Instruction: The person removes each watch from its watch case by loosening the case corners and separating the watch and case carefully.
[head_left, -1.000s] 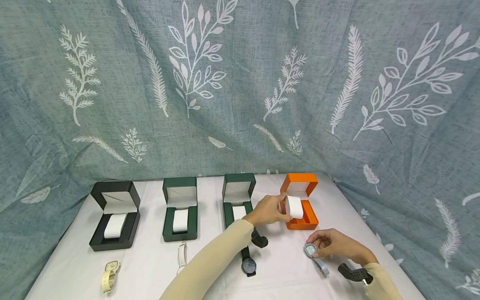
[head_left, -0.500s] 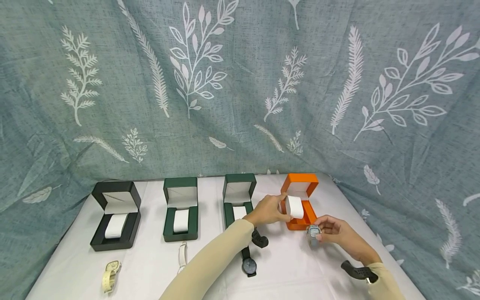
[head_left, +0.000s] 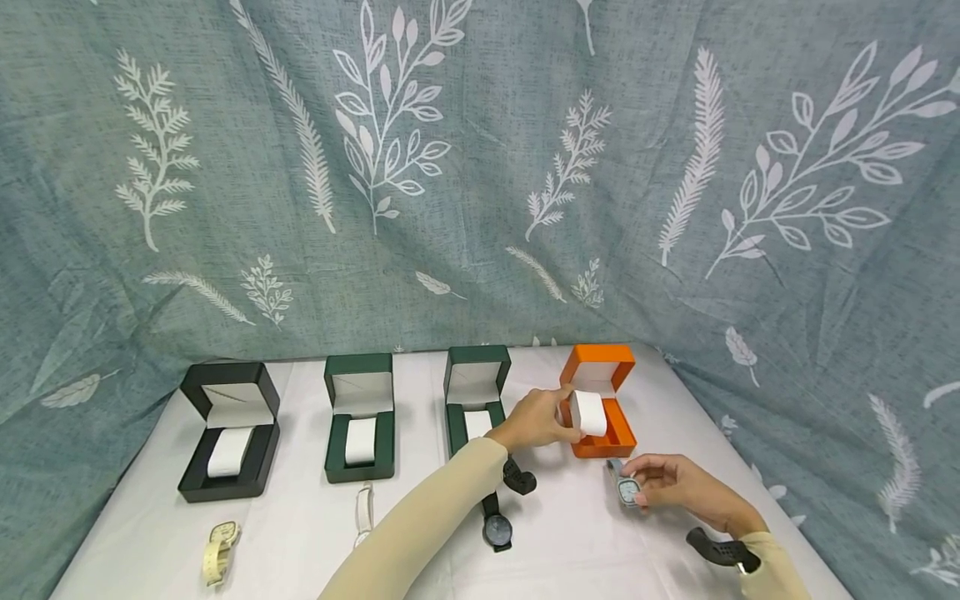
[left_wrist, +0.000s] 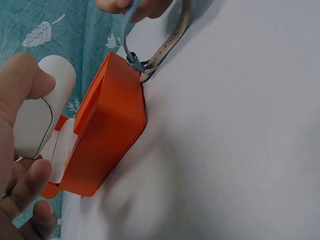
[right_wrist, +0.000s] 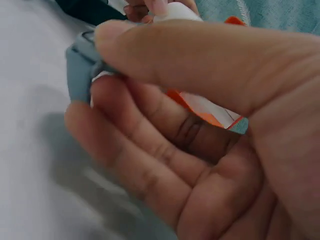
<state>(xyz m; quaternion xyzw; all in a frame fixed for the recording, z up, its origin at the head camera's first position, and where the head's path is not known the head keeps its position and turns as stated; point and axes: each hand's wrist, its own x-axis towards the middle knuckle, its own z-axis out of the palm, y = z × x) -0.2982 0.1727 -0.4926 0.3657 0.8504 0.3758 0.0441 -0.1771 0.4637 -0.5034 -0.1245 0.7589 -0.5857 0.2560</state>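
- Farthest to the left of both hands, a black box point(head_left: 228, 432) is seen standing open with its white cushion in place, and a cream watch point(head_left: 219, 550) is left lying in front of it, still unboxed.
- Next toward the hands, a green box point(head_left: 360, 417) is likewise open with its cushion seated; a white watch point(head_left: 364, 510) lies just in front of it, not yet packed.
- Just left of the left hand, a second green box point(head_left: 472, 398) is open, and a black watch point(head_left: 497, 525) lies beneath the left forearm, partly covered by the sleeve.
- The left hand point(head_left: 536, 419) is closed around the white cushion point(head_left: 588, 413), which is held just above the tray of the orange box point(head_left: 600, 400); the cushion is out of its seat, and no watch is wrapped on it yet.
- The right hand point(head_left: 675, 485) is pinched on the grey-blue watch point(head_left: 626, 488), held just in front of the orange box and close to the left hand; one strap end point(left_wrist: 150, 70) appears to touch the box's front corner.
- By judgement, the work is at an early stage: one watch is lifted, none is boxed, and three are untouched.
- The watch face is mostly hidden by fingers in the right wrist view, which is blurred; a dark wrist mount point(head_left: 720, 552) is cut off at the edge.
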